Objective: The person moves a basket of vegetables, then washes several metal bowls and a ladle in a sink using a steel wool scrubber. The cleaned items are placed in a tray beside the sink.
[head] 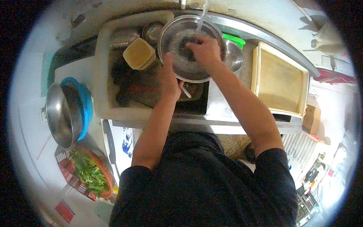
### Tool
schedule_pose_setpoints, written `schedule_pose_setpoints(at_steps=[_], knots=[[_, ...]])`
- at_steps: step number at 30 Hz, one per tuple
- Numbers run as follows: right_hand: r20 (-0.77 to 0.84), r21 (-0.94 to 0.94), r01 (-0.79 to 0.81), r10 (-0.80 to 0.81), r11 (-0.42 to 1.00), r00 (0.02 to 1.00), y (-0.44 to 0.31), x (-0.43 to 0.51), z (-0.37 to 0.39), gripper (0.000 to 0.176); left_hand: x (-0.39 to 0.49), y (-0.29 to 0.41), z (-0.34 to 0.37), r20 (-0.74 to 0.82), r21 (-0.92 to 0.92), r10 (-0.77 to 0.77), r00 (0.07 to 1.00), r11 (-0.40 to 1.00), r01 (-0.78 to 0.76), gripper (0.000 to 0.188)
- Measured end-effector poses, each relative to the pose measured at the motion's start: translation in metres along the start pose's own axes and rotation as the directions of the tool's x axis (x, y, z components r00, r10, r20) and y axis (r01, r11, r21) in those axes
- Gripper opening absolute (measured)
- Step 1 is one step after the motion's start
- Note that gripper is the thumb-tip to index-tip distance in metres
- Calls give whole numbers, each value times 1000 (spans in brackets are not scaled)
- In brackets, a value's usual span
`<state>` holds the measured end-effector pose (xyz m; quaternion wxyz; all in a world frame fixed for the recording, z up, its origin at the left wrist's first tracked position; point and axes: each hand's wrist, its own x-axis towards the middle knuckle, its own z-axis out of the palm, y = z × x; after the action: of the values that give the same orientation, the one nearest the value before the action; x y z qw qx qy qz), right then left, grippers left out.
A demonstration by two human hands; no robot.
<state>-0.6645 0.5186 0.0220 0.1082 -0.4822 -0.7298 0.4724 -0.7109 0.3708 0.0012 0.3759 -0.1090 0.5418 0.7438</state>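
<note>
My left hand [171,76] grips the lower left rim of a round stainless steel bowl [184,66], its thumb up over the edge. Water [202,21] runs from above into the bowl. My right hand [206,51] reaches inside the bowl with curled fingers near a dark patch; whether it holds anything cannot be told. Below the bowl, beside my left hand, a white handle [186,92] sticks out. The bowl is held over the sink area, with a smaller metal bowl [234,56] partly behind it at the right.
Left of the bowl are stacked square containers [139,54] and a small metal bowl [153,32]. A cream tray [280,79] lies right, a green plastic item [234,40] behind. Far left stand a steel basin [59,116], a blue basin [85,107] and an orange basket [106,181] of leafy greens [88,171].
</note>
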Motion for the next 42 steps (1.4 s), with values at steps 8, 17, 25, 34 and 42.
schedule_pose_setpoints(at_steps=[8,17,25,34,42], knots=[[6,-211,364,-371,907,928,11,-22,11,39,-4,4,-7,38,19,-145,989,989,144,62],[-220,-82,319,-329,944,918,-17,8,-21,50,-14,0,3,95,91,-215,972,974,207,65],[441,-172,671,-553,722,707,2,-43,-20,30,8,19,-7,173,68,-138,975,989,128,73],[190,-715,626,-775,312,603,36,2,-86,37,-7,13,-16,24,74,-174,985,982,172,78],[-74,-262,463,-496,847,865,10,40,-70,52,-13,28,-25,-142,88,-134,981,985,147,65]])
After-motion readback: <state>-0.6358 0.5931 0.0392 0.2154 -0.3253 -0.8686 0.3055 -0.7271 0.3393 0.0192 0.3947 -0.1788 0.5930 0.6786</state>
